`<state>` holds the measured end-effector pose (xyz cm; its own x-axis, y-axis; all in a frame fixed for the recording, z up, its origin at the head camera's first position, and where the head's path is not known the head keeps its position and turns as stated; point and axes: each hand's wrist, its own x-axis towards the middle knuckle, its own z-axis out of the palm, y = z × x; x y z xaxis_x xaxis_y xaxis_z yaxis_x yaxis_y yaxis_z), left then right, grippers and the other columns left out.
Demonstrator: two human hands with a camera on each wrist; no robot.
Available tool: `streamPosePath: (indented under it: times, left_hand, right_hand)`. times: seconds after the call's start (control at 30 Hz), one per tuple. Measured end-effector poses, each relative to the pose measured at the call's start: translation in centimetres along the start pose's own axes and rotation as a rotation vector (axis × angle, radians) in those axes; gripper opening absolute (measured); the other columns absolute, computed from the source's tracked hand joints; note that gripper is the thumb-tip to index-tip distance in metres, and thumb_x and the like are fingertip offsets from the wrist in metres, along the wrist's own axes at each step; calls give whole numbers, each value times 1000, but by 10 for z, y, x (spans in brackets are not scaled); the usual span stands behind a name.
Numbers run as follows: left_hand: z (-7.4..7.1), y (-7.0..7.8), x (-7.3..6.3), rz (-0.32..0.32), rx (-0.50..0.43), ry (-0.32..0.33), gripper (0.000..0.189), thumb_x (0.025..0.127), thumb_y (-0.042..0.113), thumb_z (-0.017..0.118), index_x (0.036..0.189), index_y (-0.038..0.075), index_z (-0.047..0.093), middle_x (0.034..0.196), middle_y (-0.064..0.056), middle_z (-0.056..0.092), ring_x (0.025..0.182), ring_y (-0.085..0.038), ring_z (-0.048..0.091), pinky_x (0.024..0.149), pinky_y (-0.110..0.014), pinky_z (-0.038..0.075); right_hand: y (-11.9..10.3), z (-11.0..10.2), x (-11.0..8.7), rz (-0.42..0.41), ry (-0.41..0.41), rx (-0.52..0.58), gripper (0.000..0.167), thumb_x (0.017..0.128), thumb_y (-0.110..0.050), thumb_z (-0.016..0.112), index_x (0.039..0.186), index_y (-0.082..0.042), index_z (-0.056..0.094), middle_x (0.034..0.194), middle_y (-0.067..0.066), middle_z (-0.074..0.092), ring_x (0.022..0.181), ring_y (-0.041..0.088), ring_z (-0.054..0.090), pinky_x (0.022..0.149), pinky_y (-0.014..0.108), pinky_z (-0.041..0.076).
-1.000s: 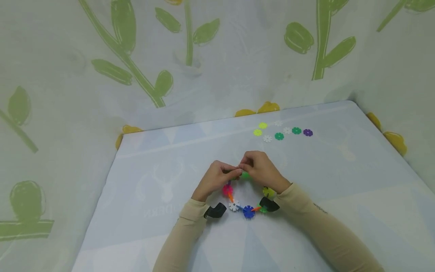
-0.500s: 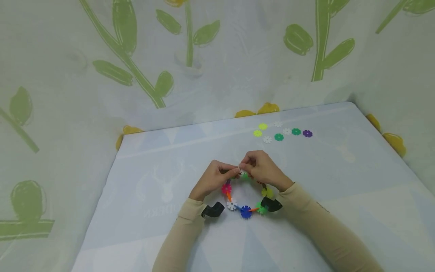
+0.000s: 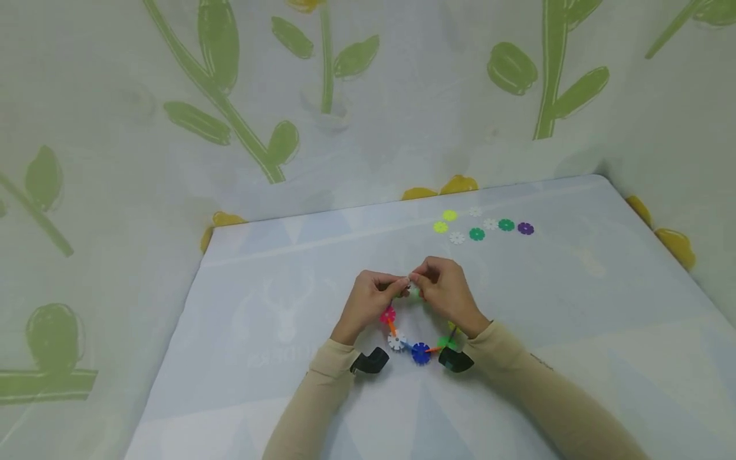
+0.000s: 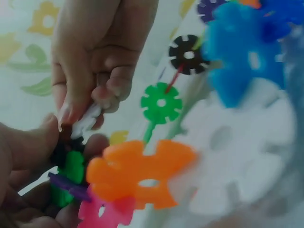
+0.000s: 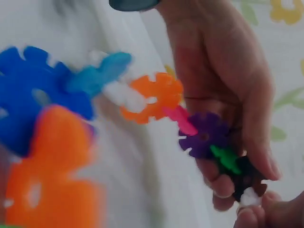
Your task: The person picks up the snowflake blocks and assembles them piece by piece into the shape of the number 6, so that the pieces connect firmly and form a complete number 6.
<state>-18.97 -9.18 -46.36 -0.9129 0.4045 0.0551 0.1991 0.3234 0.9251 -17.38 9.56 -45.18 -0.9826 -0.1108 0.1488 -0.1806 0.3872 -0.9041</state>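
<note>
A ring of slotted plastic snowflake discs, with a blue disc (image 3: 421,353) at its near side, hangs from both hands. My left hand (image 3: 368,305) grips the chain at a black disc (image 5: 245,176), beside a green disc (image 4: 73,167) and a purple disc (image 5: 204,135). Thumb and fingers of my right hand (image 3: 448,291) pinch a white disc (image 4: 87,121). It meets a small brown disc (image 4: 65,130) at the left fingertips. The fingers partly cover this joint. A pink disc (image 3: 388,315) and an orange disc (image 4: 142,173) follow along the chain.
Several loose discs lie toward the back of the table (image 3: 276,383), among them a yellow disc (image 3: 440,227), a green disc (image 3: 476,234) and a purple disc (image 3: 526,228). A wall with painted leaves (image 3: 512,68) borders the table behind.
Both hands stay together at the ring's far side with small finger shifts. The ring's near side has risen slightly, and the white disc shows more between the fingertips than one second ago.
</note>
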Motion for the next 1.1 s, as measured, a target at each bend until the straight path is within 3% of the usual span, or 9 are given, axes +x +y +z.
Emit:
streamPosePath:
  times: [0.1,0.3,0.4,0.53,0.7,0.8,0.93,1.03,1.1]
  left_hand:
    - [-1,0,-2,7,37,-2,28,101,27,68,105,3,82,88,-15,80,87,-25,78,77,-23,56]
    - [-12,-7,-3,39,-14,-139,24,103,17,64,106,-1,80,92,-19,79,89,-35,73,76,-24,54]
    - [-13,-9,-4,42,-31,-178,24,103,17,64,110,-1,79,96,-20,79,92,-35,74,79,-25,56]
    - [-14,-9,-5,40,-47,-206,22,103,16,65,107,0,80,93,-21,78,84,-21,70,75,-22,53]
    - [-9,-6,-3,95,-85,-324,21,103,9,63,104,-4,79,94,-25,77,76,-11,61,69,-20,49]
    - [-6,-5,-2,109,-115,-371,22,103,7,61,103,-7,78,95,-27,76,75,-8,60,69,-21,49]
    - [-4,-6,-2,100,-142,-384,22,103,5,60,105,-9,77,99,-29,76,79,-5,67,72,-21,54]
    - [-3,-5,-1,93,-144,-345,22,103,6,61,108,-9,77,102,-29,76,85,-7,71,78,-23,58]
    - [-3,-6,1,86,-124,-285,22,103,8,62,106,-8,78,99,-27,77,85,-8,71,78,-23,57]
  right_hand:
    - [3,-1,0,4,-48,45,10,98,-6,70,90,0,73,74,17,70,56,16,58,56,27,50]
    - [1,-25,11,7,-409,-11,17,102,-12,64,110,1,71,70,12,68,53,15,55,52,29,50]
    - [0,-36,14,-17,-525,-36,25,102,-9,62,121,5,69,71,8,69,55,14,55,53,28,51]
    - [0,-41,16,-56,-609,-24,23,103,-7,59,118,2,74,65,4,63,54,11,50,51,24,44]
    - [1,-53,20,-89,-739,28,23,104,-6,58,113,-3,78,61,1,47,53,9,39,51,22,34]
    - [4,-58,22,-78,-768,43,23,103,-6,59,114,-3,79,62,-2,43,56,7,37,54,21,33]
    - [6,-59,22,7,-767,81,24,103,-7,58,113,-6,80,62,-3,41,58,9,40,56,22,36]
    - [6,-56,21,72,-705,108,25,104,-7,56,116,-4,78,61,-2,42,57,11,38,55,22,34]
    - [4,-52,18,90,-625,97,26,104,-7,55,117,-1,76,62,0,45,55,10,36,54,23,33]
